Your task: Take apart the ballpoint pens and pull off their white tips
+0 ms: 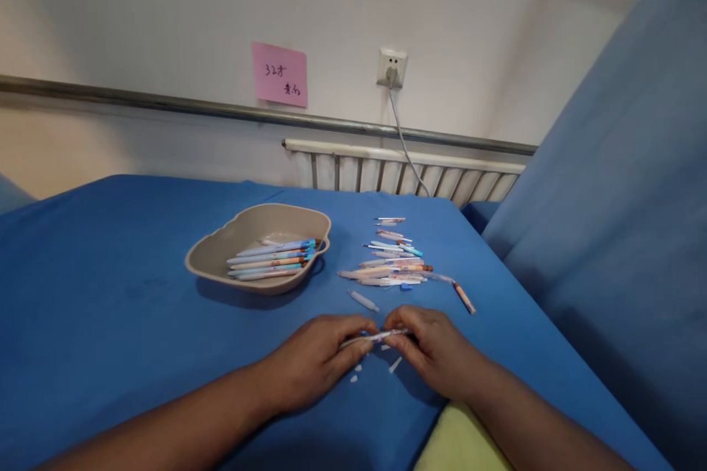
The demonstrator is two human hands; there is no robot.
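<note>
My left hand and my right hand meet near the front of the blue table, both pinched on one thin pale pen part held level between them. A few small white bits lie on the cloth just under my fingers. A short clear tube lies a little beyond my hands. Further back is a loose pile of pens and pen parts.
A beige tray at mid-table holds several assembled pens. An orange-tipped pen lies right of the pile. A blue padded panel rises on the right. A pink note, a socket and a radiator are on the wall behind.
</note>
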